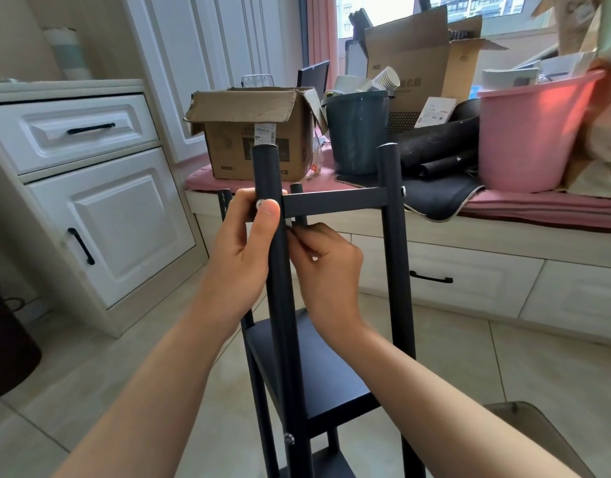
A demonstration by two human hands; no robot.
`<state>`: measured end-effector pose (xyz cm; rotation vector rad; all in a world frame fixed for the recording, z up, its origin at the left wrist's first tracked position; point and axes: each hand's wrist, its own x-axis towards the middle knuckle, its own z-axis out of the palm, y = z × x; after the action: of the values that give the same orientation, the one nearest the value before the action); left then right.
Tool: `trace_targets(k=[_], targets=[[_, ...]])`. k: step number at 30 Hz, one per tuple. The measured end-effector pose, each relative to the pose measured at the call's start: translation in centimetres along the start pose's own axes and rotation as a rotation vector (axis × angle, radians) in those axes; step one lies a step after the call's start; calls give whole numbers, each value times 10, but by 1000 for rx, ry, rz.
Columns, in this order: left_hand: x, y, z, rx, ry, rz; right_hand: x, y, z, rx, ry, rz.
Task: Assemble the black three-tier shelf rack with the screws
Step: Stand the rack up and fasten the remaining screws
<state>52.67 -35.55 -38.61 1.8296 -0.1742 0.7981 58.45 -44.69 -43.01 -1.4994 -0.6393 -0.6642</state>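
Screw (259, 203) is sitting under the left hand's (243, 246) thumb, pressed against the near-left post (278, 270) where the crossbar (335, 202) is meeting it; the remaining fingers of that hand are curling round the post from the 9 o'clock side. Right hand (326, 270) is working just behind the same post at its 3 o'clock side, fingertips pinched together on something small below the crossbar; what it is pinching is too hidden to tell. Rack (317, 367) is standing upright on the tiled floor (504, 367) at centre frame, with two shelves showing toward 6 o'clock and the near-right post (395, 270) at 3 o'clock of the hands. Beyond, at 12 o'clock, a cardboard box (252, 132), a dark bucket (359, 132) and a pink bucket (531, 132) are sitting on a window bench (538, 205).
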Motion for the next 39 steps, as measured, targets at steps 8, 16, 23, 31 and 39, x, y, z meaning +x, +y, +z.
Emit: trace_targets(k=[8, 16, 23, 31, 39], targets=[[0, 0, 3, -39, -20, 14, 5, -6, 17, 260, 14, 184], [2, 1, -1, -9, -7, -14, -7, -6, 0, 70, -84, 161], [2, -3, -4, 31, 38, -69, -6, -27, -29, -62, -213, 187], [0, -1, -5, 38, 24, -95, 16, -38, -40, -251, -287, 8], [1, -1, -5, 45, 17, -115, 17, -31, -35, -244, -253, -28]])
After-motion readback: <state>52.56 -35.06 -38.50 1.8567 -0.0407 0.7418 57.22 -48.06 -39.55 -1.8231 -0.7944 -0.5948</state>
